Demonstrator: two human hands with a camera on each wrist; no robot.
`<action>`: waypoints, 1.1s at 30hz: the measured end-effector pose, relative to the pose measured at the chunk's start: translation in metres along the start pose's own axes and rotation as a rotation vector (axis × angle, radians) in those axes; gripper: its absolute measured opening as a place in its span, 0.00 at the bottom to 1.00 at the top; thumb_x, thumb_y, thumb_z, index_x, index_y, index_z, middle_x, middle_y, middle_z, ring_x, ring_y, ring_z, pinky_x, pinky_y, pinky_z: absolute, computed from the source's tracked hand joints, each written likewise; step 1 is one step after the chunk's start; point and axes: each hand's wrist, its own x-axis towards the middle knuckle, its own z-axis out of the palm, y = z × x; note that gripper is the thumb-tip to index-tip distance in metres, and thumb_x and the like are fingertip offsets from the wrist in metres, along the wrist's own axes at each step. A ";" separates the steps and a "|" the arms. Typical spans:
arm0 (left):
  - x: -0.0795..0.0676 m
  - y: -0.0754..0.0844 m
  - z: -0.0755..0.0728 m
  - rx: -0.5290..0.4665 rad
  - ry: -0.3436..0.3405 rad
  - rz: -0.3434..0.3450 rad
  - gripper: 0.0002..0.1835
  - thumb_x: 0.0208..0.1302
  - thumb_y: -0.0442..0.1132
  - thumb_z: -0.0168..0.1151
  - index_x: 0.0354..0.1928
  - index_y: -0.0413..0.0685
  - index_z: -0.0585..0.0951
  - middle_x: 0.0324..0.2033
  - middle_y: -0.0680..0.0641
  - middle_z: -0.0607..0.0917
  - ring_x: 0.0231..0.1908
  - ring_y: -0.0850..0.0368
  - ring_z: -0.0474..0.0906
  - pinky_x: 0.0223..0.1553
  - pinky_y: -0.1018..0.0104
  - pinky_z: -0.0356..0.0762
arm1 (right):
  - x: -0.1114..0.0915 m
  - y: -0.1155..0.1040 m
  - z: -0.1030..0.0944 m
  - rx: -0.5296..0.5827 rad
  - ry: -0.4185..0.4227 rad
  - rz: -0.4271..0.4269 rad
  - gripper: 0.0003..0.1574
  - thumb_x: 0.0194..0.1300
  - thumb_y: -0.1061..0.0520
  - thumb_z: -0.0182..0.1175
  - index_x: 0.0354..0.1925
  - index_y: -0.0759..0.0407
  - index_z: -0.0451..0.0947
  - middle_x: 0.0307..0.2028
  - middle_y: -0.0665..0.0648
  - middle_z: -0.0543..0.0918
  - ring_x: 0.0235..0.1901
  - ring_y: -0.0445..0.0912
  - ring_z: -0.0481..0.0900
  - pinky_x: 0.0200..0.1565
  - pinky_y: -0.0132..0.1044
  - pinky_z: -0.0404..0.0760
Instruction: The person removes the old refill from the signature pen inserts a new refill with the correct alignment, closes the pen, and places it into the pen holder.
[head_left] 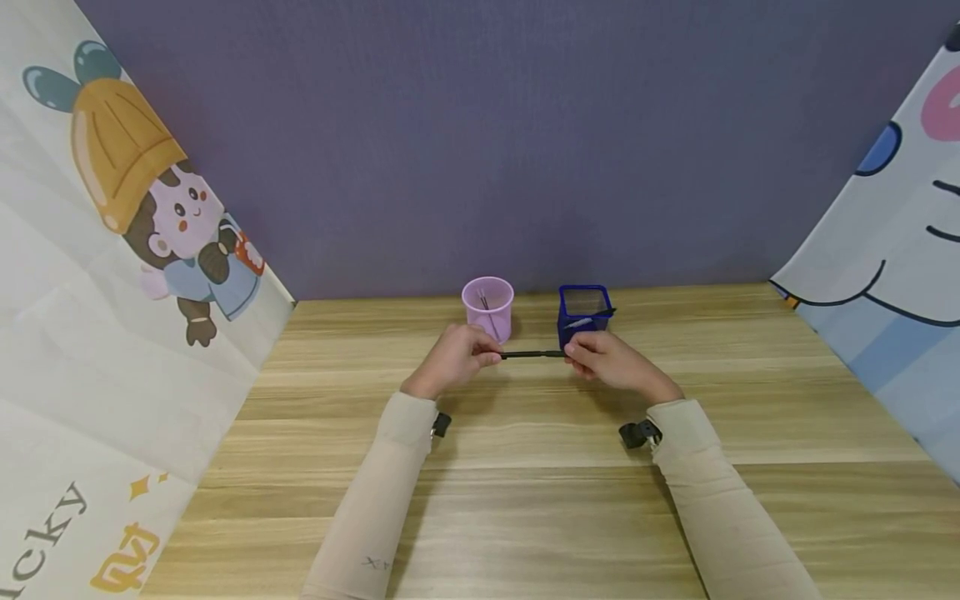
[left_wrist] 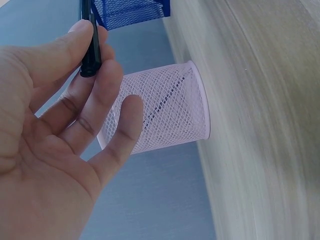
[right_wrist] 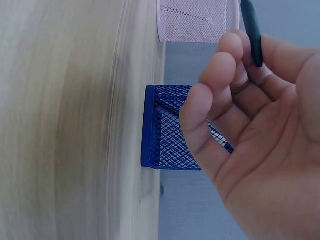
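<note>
The table [head_left: 495, 492] is a flat surface of light wood-grain boards. Its rear edge meets a plain blue-grey wall [head_left: 480, 150]; printed panels flank it, left [head_left: 45, 250] and right [head_left: 900, 267]. The pink cup [head_left: 504, 323] and blue cup [right_wrist: 169, 144] stand apart near the wall, each containing slender items. The pen [head_left: 532, 354] is level above the table, before the cups. Left hand [head_left: 453, 358]: thumb and fingers pinch one end. Right hand [head_left: 611, 362]: thumb and fingers pinch the other.
</note>
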 end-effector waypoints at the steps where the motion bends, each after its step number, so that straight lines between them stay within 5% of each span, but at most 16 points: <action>1: 0.000 0.000 0.000 0.000 0.001 -0.001 0.03 0.64 0.35 0.71 0.38 0.44 0.91 0.31 0.49 0.90 0.31 0.63 0.82 0.36 0.71 0.81 | 0.000 0.000 0.000 0.002 0.000 0.005 0.22 0.83 0.51 0.46 0.39 0.66 0.76 0.27 0.63 0.78 0.22 0.48 0.70 0.26 0.33 0.70; 13: 0.001 -0.001 0.000 0.009 0.002 0.004 0.04 0.64 0.35 0.72 0.38 0.44 0.91 0.31 0.49 0.90 0.32 0.63 0.82 0.37 0.71 0.82 | 0.001 0.003 -0.002 0.023 -0.008 -0.001 0.21 0.82 0.52 0.47 0.38 0.67 0.75 0.25 0.57 0.75 0.22 0.43 0.69 0.25 0.32 0.69; 20: 0.000 -0.002 0.000 0.000 0.003 0.007 0.04 0.63 0.34 0.72 0.38 0.44 0.91 0.31 0.49 0.90 0.32 0.62 0.83 0.36 0.71 0.82 | 0.000 0.003 -0.003 0.021 -0.001 -0.004 0.20 0.82 0.53 0.47 0.38 0.67 0.75 0.24 0.59 0.75 0.23 0.53 0.71 0.26 0.32 0.69; 33: -0.002 -0.001 -0.004 -0.009 -0.002 -0.021 0.05 0.64 0.35 0.71 0.40 0.45 0.91 0.33 0.49 0.90 0.34 0.61 0.83 0.38 0.70 0.83 | -0.003 0.002 -0.006 0.037 -0.013 0.013 0.21 0.83 0.52 0.47 0.38 0.68 0.73 0.24 0.57 0.73 0.22 0.42 0.67 0.25 0.33 0.67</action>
